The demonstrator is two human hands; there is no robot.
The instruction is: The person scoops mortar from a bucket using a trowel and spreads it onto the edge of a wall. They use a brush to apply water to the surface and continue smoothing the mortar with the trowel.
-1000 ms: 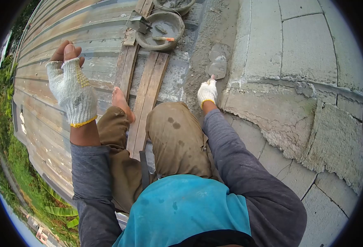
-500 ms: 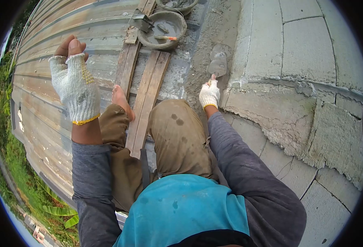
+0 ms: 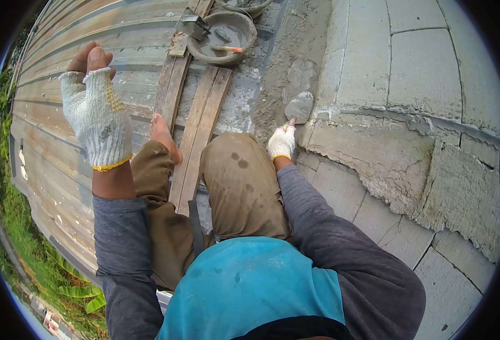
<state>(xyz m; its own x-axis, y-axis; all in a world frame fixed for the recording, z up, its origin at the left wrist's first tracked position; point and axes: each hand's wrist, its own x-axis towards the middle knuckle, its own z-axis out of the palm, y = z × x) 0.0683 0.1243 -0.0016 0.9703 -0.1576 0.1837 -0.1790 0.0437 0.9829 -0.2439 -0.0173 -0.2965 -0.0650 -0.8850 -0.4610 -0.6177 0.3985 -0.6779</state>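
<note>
My right hand (image 3: pixel 282 141), in a white knit glove with bare fingertips, is closed on the handle of a trowel (image 3: pixel 299 107). The trowel's mortar-smeared blade lies on the strip of wet mortar (image 3: pixel 272 93) along the foot of the block wall. My left hand (image 3: pixel 98 107), gloved alike, is raised over the metal roofing at the left. Its fingers are curled in beside the thumb, and nothing shows in them; the palm is partly hidden.
Wooden planks (image 3: pixel 202 127) lie on the corrugated metal roof (image 3: pixel 51 122) near my bare foot (image 3: pixel 164 136). A mortar tub (image 3: pixel 250 45) holds an orange-ended tool (image 3: pixel 227 49); a metal box-shaped tool (image 3: pixel 192 25) rests at its rim. Grey block wall (image 3: pixel 420 68) stands at right, with greenery beyond the roof edge.
My right hand has drawn the trowel back toward me along the mortar, leaving a smoother patch behind the blade. My left hand has shifted slightly up and left.
</note>
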